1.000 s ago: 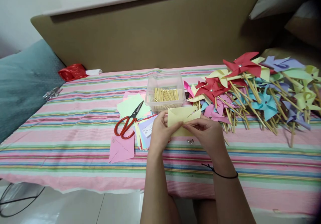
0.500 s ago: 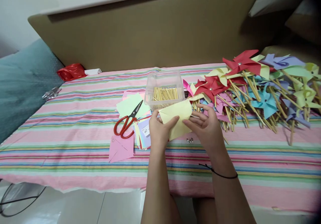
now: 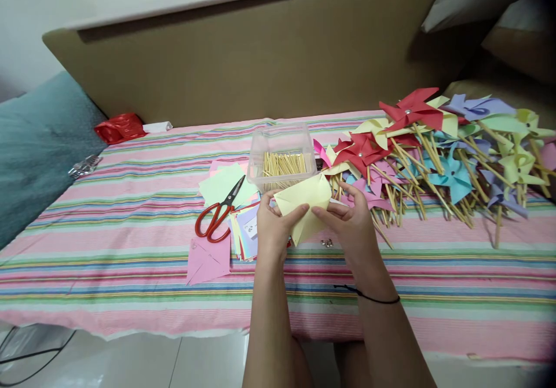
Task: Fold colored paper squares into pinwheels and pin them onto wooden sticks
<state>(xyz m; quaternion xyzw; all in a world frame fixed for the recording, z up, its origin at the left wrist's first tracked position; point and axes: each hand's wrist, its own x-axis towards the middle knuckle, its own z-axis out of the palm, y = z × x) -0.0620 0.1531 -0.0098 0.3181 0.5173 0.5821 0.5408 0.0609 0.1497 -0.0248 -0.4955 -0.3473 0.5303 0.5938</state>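
Observation:
A pale yellow paper sheet [image 3: 306,197], partly bent over, is held above the striped cloth between both hands. My left hand [image 3: 277,221] pinches its left side, thumb on top. From the right, my right hand [image 3: 350,219] grips the sheet's right edge with the thumb in front and the fingers behind, partly hidden. Small metal fasteners [image 3: 326,242] lie on the cloth just below the paper. Beyond it stands a clear plastic box [image 3: 282,139] with many short wooden sticks [image 3: 284,164]. Red-handled scissors [image 3: 220,211] rest left of my left hand.
Finished paper pinwheels [image 3: 454,174] on sticks are heaped at the right. Under and beside the scissors lie a light green sheet [image 3: 221,184], a pink square with cuts [image 3: 208,260] and a stack of coloured paper [image 3: 245,234]. A red plastic bag [image 3: 120,128] sits at the far left.
My right thumb has moved left over the yellow paper, closer to my left thumb, and the right hand now grips it. The view has shifted slightly.

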